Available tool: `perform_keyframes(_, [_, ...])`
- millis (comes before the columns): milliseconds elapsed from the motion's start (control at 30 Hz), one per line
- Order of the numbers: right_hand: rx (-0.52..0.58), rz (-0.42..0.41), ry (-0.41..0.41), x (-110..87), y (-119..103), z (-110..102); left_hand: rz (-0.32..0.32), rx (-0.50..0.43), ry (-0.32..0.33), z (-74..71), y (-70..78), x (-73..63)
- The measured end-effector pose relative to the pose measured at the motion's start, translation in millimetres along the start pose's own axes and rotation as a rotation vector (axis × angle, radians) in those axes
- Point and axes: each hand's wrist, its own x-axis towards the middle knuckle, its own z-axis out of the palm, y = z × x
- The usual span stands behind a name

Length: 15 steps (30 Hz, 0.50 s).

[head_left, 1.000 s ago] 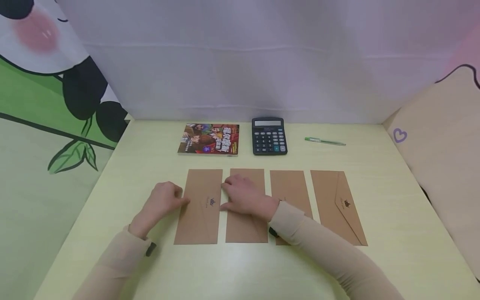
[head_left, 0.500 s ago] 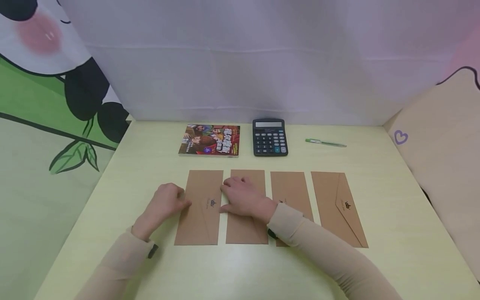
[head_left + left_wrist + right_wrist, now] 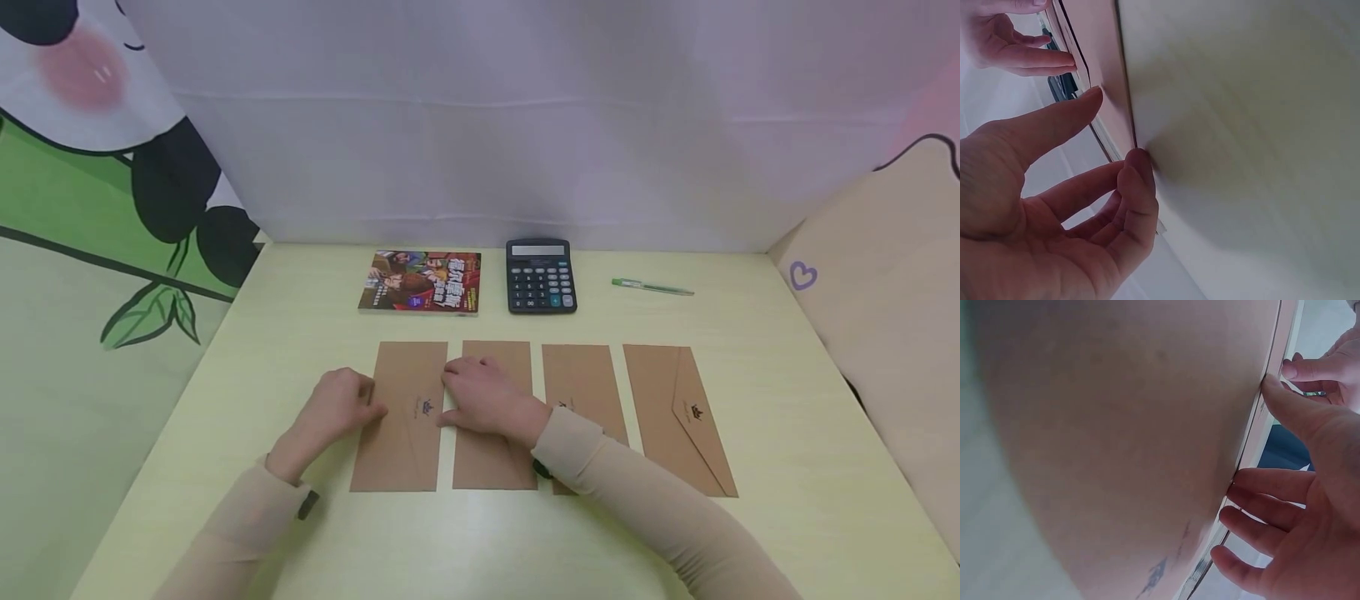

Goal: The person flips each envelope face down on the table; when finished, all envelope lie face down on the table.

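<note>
Several brown paper envelopes lie flat in a row on the table. The leftmost envelope (image 3: 401, 450) carries a small dark crown print. At its left edge, my left hand (image 3: 330, 408) rests the thumb on the paper; the left wrist view shows the fingers (image 3: 1138, 162) bent at the edge, apart from the thumb. My right hand (image 3: 491, 396) lies over the second envelope (image 3: 487, 462), partly hiding it. Its spread thumb and fingertips touch along the leftmost envelope's right edge. The right sleeve covers part of the third envelope (image 3: 577, 367). The fourth envelope (image 3: 690, 442) lies untouched at the right.
Behind the row are a colourful book (image 3: 420, 283), a black calculator (image 3: 542, 279) and a green pen (image 3: 652, 287). A pale cloth (image 3: 487, 150) hangs along the table's back edge, and printed panels stand at both sides.
The left hand has shifted slightly right, its thumb farther over the leftmost envelope. The right hand stays nearly in place. The whole view has drifted slightly.
</note>
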Motion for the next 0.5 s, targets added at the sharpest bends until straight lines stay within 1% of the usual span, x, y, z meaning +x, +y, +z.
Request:
perform_keyframes(100, [0.0, -0.001, -0.002, 0.4, -0.3, 0.2, -0.016, -0.027, -0.005, 0.7, -1.2, 0.1])
perform_keyframes(500, [-0.001, -0.015, 0.002, 1.2, 0.5, -0.2, -0.16, -0.193, -0.008, 1.2, -5.3, 0.9])
